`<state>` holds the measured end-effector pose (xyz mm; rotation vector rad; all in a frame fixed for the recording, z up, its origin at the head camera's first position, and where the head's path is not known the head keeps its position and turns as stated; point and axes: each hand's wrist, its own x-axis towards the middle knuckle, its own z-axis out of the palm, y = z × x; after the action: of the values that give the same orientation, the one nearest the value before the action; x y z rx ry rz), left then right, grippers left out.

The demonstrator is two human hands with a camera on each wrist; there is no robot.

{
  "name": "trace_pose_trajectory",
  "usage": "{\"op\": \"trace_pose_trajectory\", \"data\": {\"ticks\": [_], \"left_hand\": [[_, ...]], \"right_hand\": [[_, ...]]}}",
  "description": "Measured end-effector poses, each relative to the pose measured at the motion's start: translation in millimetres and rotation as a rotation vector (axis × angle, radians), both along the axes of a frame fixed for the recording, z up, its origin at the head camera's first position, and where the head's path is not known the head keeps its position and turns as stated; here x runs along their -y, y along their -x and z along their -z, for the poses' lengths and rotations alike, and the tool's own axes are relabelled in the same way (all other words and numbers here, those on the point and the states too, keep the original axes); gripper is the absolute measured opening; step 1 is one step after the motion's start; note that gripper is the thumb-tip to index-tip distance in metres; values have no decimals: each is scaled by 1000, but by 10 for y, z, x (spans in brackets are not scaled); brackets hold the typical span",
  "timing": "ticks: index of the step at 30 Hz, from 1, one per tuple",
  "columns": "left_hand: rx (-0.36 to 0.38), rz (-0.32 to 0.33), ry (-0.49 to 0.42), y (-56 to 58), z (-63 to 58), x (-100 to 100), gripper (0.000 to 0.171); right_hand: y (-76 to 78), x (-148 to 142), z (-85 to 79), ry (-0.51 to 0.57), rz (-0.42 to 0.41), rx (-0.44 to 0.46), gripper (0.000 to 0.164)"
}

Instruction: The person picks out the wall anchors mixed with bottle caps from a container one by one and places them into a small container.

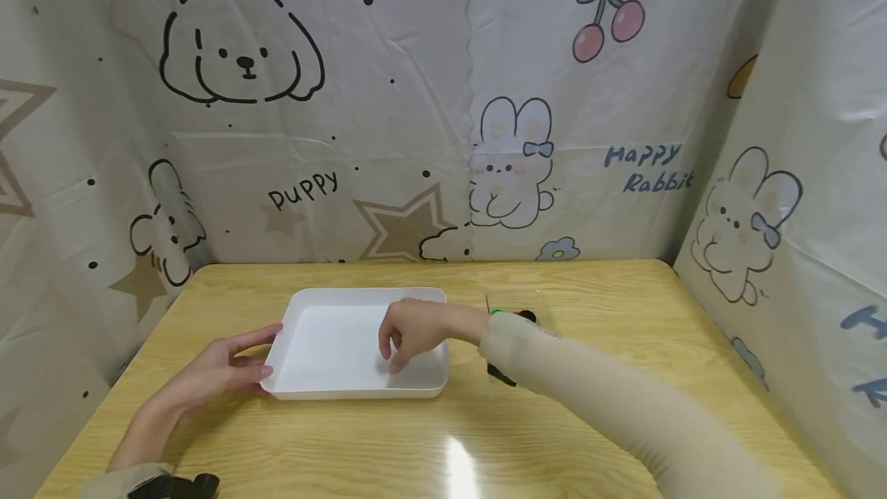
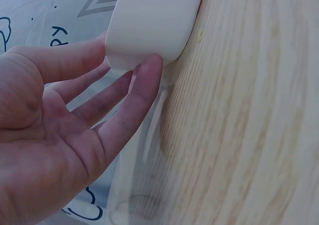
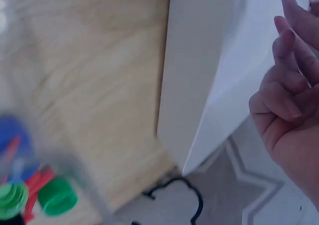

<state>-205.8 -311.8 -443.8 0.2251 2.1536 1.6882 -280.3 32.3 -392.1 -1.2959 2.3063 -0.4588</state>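
Note:
A white rectangular tray (image 1: 326, 339) lies on the wooden table, left of the middle. At its left end my left hand (image 1: 220, 368) touches the wall with fairly straight fingers; the left wrist view has the fingertips against the tray's side (image 2: 149, 25). Over the tray's right half hovers my right hand (image 1: 416, 329), thumb and index finger pointing down with a gap between them. Its other fingers (image 3: 279, 100) are bent in the right wrist view, and I see nothing held there. The thumb and index tips are partly cut off in that view.
A clear container (image 3: 84, 175) with blurred green, red and blue pieces stands right of the tray. In the head view my right forearm (image 1: 589, 376) partly hides its coloured contents (image 1: 527, 316). A patterned cloth (image 1: 416, 98) hangs behind and beside the table (image 1: 333, 445).

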Motion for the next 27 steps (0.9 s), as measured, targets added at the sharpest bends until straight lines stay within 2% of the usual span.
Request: {"op": "trace_pose_trajectory", "data": {"ticks": [5,11,19,23,27], "left_hand": [[-3,-1,-12,-4,-19,-12,75],[-12,26,-36,-1,-1,-15,74],[-20,52,-50,7,-1,-7,72],[-26,71,-60,3,7,-12,71],[-20,80,-76,9,16,-23,71]], "right_hand": [[-96,299,168,-17,-61,38,11],[-134,547,285,-13,-78,129,16],[-150,938,271,-15,-74,282,19],[-182,1130,253,-25,-109,289,27],[-226,1240,233,-48,-103,259,32]]}}
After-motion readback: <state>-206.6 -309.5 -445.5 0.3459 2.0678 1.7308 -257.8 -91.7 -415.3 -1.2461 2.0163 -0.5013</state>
